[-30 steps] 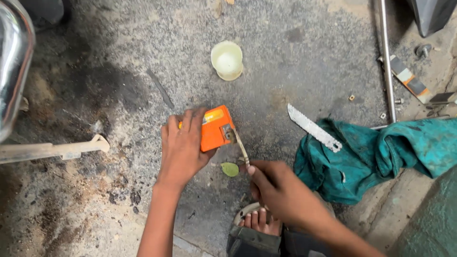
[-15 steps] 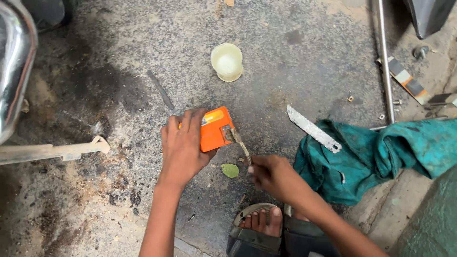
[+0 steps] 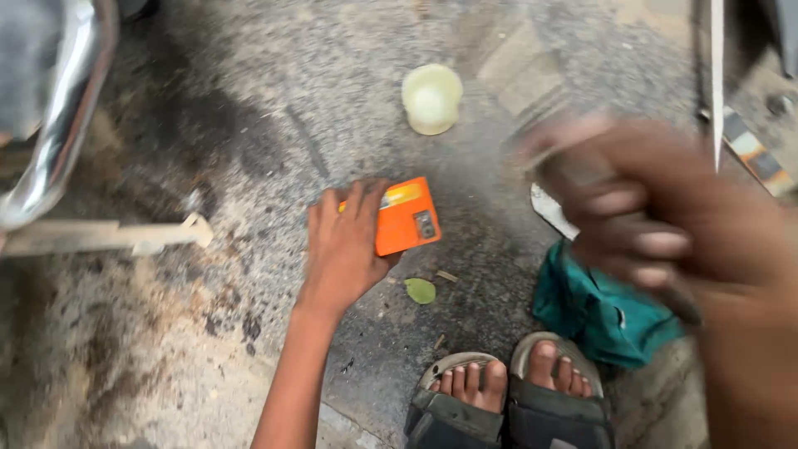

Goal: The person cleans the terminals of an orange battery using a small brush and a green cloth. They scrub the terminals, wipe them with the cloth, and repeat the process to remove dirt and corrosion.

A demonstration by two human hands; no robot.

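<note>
Item 1: orange box [image 3: 407, 218], small, flat and rectangular, lying on the rough grey concrete ground near the middle of the view, tilted a little. Its top face carries a yellow label strip [image 3: 402, 195] along the upper edge and a small dark square mark [image 3: 426, 225] near the right end. The left end is covered by fingers. No other package, sign or screen can be made out; the right side of the view is blurred.

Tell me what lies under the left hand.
The left hand presses flat on an orange block lying on the concrete ground. The block's left part is covered by the fingers.
</note>
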